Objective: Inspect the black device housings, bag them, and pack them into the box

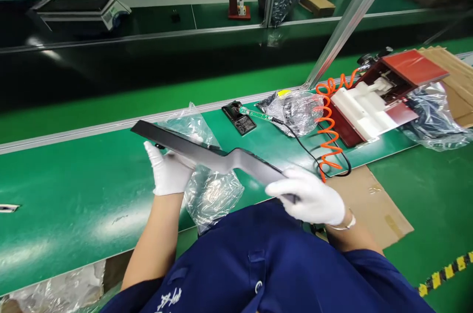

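Observation:
I hold a long, flat dark grey plastic part (207, 153) above the green bench, both hands in white gloves. My left hand (168, 170) grips it from below near its far left half, fingers curled round it. My right hand (308, 194) is closed over its near right end. A clear plastic bag (210, 190) hangs under the part, between my hands.
On the green bench (74, 190) lie a soldering iron with green handle (258, 116) on a black stand (238, 118), a crumpled clear bag (293, 111), an orange coiled hose (328, 125) and a red-and-white fixture (380, 93). Cardboard (373, 204) lies at my right.

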The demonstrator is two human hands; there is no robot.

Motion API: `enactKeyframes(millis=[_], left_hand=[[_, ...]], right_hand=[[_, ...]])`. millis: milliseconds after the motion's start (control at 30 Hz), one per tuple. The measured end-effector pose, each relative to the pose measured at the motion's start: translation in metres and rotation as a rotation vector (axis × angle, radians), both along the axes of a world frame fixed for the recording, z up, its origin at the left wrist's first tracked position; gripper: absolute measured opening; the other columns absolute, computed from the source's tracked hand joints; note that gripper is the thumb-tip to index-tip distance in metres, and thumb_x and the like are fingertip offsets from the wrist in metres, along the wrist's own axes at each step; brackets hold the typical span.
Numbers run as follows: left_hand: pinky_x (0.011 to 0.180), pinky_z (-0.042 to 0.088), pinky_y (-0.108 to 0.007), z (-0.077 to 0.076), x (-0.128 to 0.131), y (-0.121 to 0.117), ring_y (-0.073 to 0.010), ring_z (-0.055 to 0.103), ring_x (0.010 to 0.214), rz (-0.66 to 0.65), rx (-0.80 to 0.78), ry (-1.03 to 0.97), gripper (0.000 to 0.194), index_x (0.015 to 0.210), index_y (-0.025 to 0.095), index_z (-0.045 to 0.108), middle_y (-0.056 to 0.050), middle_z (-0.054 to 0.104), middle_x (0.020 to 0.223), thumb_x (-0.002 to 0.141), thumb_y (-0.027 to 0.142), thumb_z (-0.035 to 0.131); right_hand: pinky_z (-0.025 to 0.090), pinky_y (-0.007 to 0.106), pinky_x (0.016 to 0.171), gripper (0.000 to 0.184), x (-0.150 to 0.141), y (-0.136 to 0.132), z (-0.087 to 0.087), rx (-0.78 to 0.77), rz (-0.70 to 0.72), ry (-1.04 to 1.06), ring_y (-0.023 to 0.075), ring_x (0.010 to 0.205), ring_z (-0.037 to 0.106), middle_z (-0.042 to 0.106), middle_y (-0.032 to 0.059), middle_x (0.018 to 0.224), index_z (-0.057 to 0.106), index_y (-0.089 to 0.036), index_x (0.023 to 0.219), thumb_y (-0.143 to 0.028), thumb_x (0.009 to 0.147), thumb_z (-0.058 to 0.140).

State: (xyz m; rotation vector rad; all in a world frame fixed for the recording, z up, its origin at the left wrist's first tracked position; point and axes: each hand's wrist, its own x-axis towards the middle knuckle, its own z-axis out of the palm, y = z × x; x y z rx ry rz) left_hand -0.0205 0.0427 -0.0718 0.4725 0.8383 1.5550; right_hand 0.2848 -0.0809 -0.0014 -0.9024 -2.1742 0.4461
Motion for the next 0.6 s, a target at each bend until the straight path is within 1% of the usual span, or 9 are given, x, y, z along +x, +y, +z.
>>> enactKeyframes(millis=[133,233,300,333,367,400,467,533,600], left_hand=[[0.087,0.060,-0.035,0.017,0.015,0.012,-0.0215,0.072,0.093,0.148,0.054,-0.096,0.049,0.103,0.025,0.068,-0.001,0.075,0.098,0.089,0.070,0.057],[0.079,0.061,-0.032,0.022,0.015,0.011,-0.0195,0.072,0.087,0.240,-0.007,-0.109,0.039,0.103,0.023,0.068,-0.001,0.075,0.096,0.089,0.057,0.055],[0.077,0.061,-0.034,0.021,0.012,0.007,-0.0208,0.071,0.084,0.247,0.000,-0.121,0.039,0.102,0.022,0.068,-0.002,0.075,0.093,0.084,0.053,0.053],[0.074,0.061,-0.037,0.020,0.010,0.005,-0.0223,0.071,0.082,0.232,0.013,-0.129,0.042,0.100,0.022,0.068,-0.002,0.074,0.091,0.081,0.056,0.052],[0.072,0.061,-0.039,0.019,0.009,0.003,-0.0240,0.070,0.080,0.214,0.031,-0.137,0.048,0.100,0.021,0.068,-0.003,0.073,0.090,0.078,0.060,0.051],[0.069,0.061,-0.041,0.018,0.008,0.002,-0.0254,0.069,0.079,0.198,0.047,-0.146,0.054,0.100,0.021,0.068,-0.004,0.073,0.090,0.075,0.065,0.050],[0.067,0.059,-0.043,0.016,0.006,0.000,-0.0266,0.067,0.077,0.165,0.081,-0.166,0.063,0.100,0.021,0.068,-0.005,0.072,0.090,0.069,0.072,0.050],[0.069,0.058,-0.043,0.015,0.005,-0.002,-0.0269,0.067,0.080,0.146,0.113,-0.183,0.064,0.100,0.021,0.067,-0.005,0.071,0.093,0.066,0.073,0.052],[0.071,0.058,-0.044,0.015,0.004,-0.003,-0.0285,0.067,0.084,0.137,0.118,-0.188,0.062,0.098,0.022,0.066,-0.005,0.071,0.093,0.064,0.073,0.053]], right_hand=[[0.031,0.030,0.055,0.042,-0.025,0.003,-0.016,0.243,0.077,-0.365,0.0175,0.058,0.044,0.052,0.0009,0.069,0.072,-0.028,0.119,-0.009,0.091,0.047],[0.040,0.029,0.059,0.041,-0.021,0.007,-0.021,0.166,0.245,-0.481,0.0167,0.062,0.053,0.063,0.0026,0.079,0.064,-0.026,0.136,-0.018,0.098,0.052],[0.051,0.031,0.073,0.047,0.002,0.022,-0.013,0.035,0.309,-0.406,0.0194,0.083,0.064,0.071,0.0080,0.101,0.057,-0.020,0.144,-0.036,0.099,0.058],[0.054,0.033,0.083,0.053,0.019,0.035,-0.008,-0.037,0.255,-0.352,0.0217,0.098,0.066,0.071,0.0107,0.114,0.056,-0.018,0.145,-0.045,0.099,0.059],[0.053,0.035,0.093,0.052,0.037,0.051,-0.003,-0.110,0.107,-0.309,0.0236,0.111,0.065,0.070,0.0118,0.123,0.058,-0.017,0.143,-0.047,0.100,0.055],[0.053,0.035,0.095,0.042,0.056,0.071,0.001,-0.182,-0.141,-0.331,0.0228,0.112,0.065,0.071,0.0099,0.119,0.062,-0.018,0.138,-0.039,0.105,0.046],[0.051,0.035,0.100,0.039,0.088,0.115,0.001,-0.381,-0.599,-0.552,0.0232,0.112,0.066,0.073,0.0102,0.116,0.071,-0.017,0.123,-0.026,0.107,0.037],[0.051,0.036,0.098,0.026,0.105,0.156,-0.008,-0.478,-0.657,-0.640,0.0257,0.104,0.069,0.075,0.0138,0.107,0.076,-0.011,0.103,-0.017,0.099,0.051],[0.052,0.038,0.099,0.015,0.108,0.185,-0.024,-0.530,-0.625,-0.678,0.0227,0.101,0.069,0.075,0.0115,0.106,0.075,-0.013,0.100,-0.019,0.097,0.061]])
